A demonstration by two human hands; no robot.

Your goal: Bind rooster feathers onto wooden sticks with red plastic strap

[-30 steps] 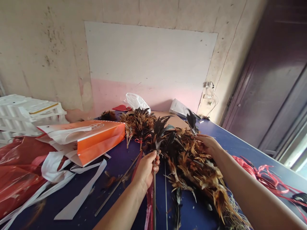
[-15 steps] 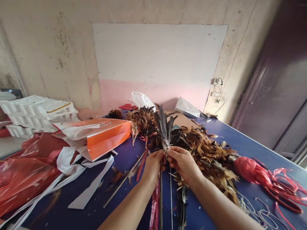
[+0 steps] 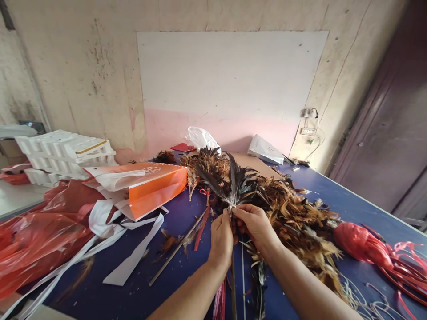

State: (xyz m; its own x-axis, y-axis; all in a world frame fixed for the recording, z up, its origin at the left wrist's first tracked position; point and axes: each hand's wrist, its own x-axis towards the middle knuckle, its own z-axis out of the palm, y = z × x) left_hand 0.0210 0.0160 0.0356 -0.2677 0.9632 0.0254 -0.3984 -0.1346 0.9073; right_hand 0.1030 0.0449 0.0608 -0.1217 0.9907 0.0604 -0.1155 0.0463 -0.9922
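Note:
In the middle of the head view, a fan of black feathers with pale quill ends stands at the top of a thin stick. My left hand is closed around the stick just under the quills, thumb pointing up. My right hand pinches the quill bases from the other side, its thumb and forefinger meeting the left thumb. Part of the fingers on both hands is hidden behind the stick. A strip of shiny red ribbon hangs below my left wrist.
Brown feathers are heaped at right, near a red twine ball. Behind stands a finished-looking feather bundle. An orange paper bag, red plastic and a bare stick lie left on the blue table.
The black feathers have spread wider, with one now leaning left. My left hand has turned more upright around the stick. The view has swung slightly left.

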